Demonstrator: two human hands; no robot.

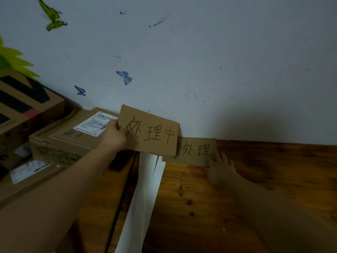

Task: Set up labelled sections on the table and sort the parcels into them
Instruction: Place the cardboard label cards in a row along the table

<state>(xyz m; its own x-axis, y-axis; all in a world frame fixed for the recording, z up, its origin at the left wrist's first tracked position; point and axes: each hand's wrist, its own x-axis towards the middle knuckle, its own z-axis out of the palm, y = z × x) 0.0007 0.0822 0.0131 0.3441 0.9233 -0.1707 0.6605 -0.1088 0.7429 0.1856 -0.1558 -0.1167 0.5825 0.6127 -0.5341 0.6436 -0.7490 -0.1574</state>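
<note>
Fingers (116, 125) of the left hand (114, 136) are pinched on the "处理中" card (151, 132), best stood against the wall (182, 52), while the right hand's fingers (221, 157) are spread on the second card (197, 150).

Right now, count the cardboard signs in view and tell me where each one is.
2. One sign is held up by the left hand against the wall. The other sign stands on the table under the right hand, partly covered by the first.

My left hand (114, 133) holds up a brown cardboard sign (149, 131) marked 处理中, tilted against the wall. It overlaps a second cardboard sign (196, 149), reading 处理, steadied by my right hand (219, 170). Labelled cardboard parcels (73, 141) sit stacked at left on the wooden table (255, 179).
</note>
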